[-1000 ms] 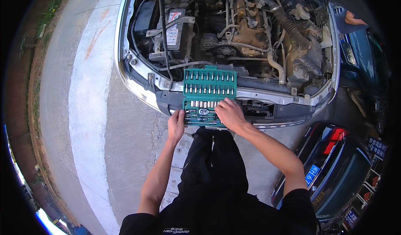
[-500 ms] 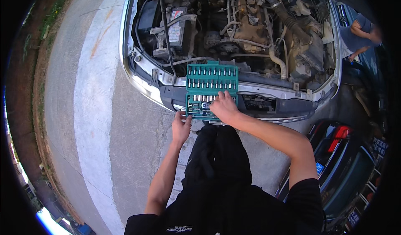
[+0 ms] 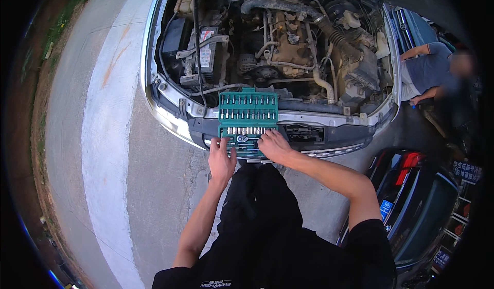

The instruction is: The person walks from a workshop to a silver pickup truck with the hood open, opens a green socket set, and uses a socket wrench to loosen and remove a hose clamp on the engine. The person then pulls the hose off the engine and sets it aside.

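A green socket set case (image 3: 223, 115) lies open across the front edge of a car's engine bay. Small bits stand in rows in its raised lid, and a row of silver sockets (image 3: 247, 131) crosses the lower half. Below them is a ratchet wrench (image 3: 242, 139), its handle running right under my fingers. My right hand (image 3: 276, 147) has its fingers bent and closed at that handle's end; the fingertips partly hide the contact. At the case's lower left corner, my left hand (image 3: 222, 161) grips the edge with thumb and fingers.
Beyond the case lie the engine (image 3: 290, 39), a battery (image 3: 207, 57) and a dark prop rod (image 3: 196, 26). A person (image 3: 429, 68) is at the right beside another vehicle. A dark car (image 3: 411, 206) stands at my lower right. Concrete ground (image 3: 154, 196) stretches left.
The whole view has shifted, so the case sits a little lower and further left. My right hand has slid right relative to the case, uncovering more ratchet handle. My left hand sits further over the corner.
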Action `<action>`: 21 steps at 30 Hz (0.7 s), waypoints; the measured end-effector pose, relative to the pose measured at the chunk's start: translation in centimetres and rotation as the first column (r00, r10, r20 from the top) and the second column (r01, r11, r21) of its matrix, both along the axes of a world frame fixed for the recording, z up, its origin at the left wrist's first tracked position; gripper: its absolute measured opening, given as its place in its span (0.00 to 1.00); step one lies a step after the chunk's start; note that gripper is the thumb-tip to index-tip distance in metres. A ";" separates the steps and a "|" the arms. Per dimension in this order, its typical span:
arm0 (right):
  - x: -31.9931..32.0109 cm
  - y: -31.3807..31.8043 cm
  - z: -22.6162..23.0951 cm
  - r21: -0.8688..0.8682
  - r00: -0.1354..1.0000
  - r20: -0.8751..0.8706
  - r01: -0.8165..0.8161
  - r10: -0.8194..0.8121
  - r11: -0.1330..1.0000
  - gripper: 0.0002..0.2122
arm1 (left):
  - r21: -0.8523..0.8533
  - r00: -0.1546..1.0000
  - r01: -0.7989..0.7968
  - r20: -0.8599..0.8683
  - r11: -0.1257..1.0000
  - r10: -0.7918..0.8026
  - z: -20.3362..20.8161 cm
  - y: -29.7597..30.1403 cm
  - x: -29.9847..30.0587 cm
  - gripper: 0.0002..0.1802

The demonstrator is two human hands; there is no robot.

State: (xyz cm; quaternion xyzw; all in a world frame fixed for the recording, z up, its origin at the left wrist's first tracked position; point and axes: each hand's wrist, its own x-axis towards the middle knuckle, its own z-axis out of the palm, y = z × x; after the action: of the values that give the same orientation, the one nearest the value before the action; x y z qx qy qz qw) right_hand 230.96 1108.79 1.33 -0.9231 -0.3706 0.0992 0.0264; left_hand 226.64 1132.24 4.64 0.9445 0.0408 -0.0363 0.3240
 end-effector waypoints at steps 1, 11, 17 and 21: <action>-0.6 -0.3 -0.2 -0.038 0.999 -0.043 0.007 -0.009 0.999 0.06 | -0.026 0.999 0.048 -0.022 0.999 -0.049 0.0 -0.3 0.4 0.19; -4.2 1.6 -1.8 -0.037 0.959 0.266 0.111 -0.098 0.993 0.07 | -0.036 0.969 0.235 -0.062 0.971 -0.237 -2.6 -2.9 1.5 0.17; -4.0 0.9 -3.8 -0.023 0.954 0.298 0.046 -0.037 0.999 0.08 | 0.004 0.970 0.244 0.014 0.970 -0.244 -3.0 -3.4 1.0 0.17; -3.2 0.5 -4.9 0.094 0.986 0.166 0.017 -0.033 0.995 0.09 | 0.051 0.977 0.215 -0.003 0.975 -0.215 -3.2 -3.9 0.9 0.16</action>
State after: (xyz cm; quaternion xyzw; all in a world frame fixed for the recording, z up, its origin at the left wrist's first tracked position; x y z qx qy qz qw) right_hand 227.76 1109.26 -3.59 -0.9305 -0.3641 0.0036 0.0390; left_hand 227.58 1128.31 1.47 0.9514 -0.0610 -0.0688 0.2940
